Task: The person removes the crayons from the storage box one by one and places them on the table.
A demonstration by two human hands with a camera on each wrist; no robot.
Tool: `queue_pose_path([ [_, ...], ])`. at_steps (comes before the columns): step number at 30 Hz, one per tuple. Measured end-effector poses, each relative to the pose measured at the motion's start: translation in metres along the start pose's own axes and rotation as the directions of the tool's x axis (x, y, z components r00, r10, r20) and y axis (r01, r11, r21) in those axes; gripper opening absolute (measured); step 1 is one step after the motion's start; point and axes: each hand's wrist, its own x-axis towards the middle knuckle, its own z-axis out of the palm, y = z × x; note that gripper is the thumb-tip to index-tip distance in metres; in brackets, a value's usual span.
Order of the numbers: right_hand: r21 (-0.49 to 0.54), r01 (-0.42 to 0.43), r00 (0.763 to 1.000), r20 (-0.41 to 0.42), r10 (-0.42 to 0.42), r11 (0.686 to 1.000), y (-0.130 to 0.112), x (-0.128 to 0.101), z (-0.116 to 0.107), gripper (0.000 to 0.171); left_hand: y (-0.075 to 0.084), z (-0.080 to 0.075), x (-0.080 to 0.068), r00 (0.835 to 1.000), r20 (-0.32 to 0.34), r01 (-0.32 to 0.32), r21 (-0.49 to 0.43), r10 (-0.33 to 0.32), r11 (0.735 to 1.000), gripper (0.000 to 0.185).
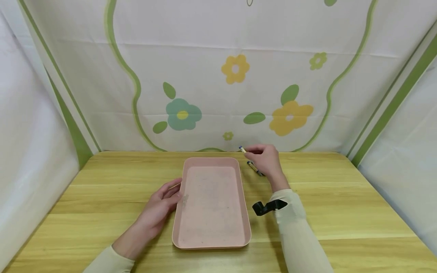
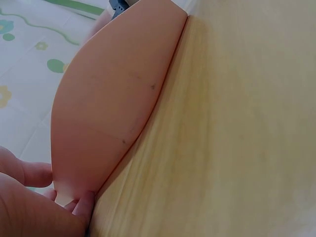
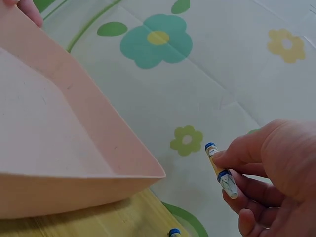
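Observation:
A shallow pink tray (image 1: 213, 204) lies on the wooden table in the head view. My left hand (image 1: 160, 206) grips its left side, with the thumb at the rim; the left wrist view shows fingers against the tray's outer wall (image 2: 108, 98). Beyond the tray's far right corner, my right hand (image 1: 268, 161) pinches a short crayon (image 3: 220, 171) between thumb and fingers, off the table. It has a pale wrapper with blue bands and a whitish tip. Under that hand, at least one more crayon (image 1: 253, 167) rests on the table, partly hidden.
The wooden table (image 1: 341, 212) ends at a white curtain (image 1: 205, 68) printed with flowers, and more white cloth hangs on both sides. A black wrist mount (image 1: 269, 207) sticks out from the right sleeve, close to the tray's right edge.

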Motion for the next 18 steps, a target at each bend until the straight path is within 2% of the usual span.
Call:
queue_pose_path([
  [12, -0.031, -0.013, 0.999, -0.031, 0.012, 0.999, 0.003, 0.000, -0.010, 0.025, 0.000, 0.001, 0.000, 1.000, -0.007, 0.000, 0.005, 0.000, 1.000, 0.057],
  [18, -0.084, -0.044, 0.999, -0.001, 0.044, 0.995, 0.011, -0.001, -0.009, 0.024, 0.001, 0.002, 0.000, 1.000, -0.004, 0.000, 0.011, 0.000, 1.000, 0.057],
])
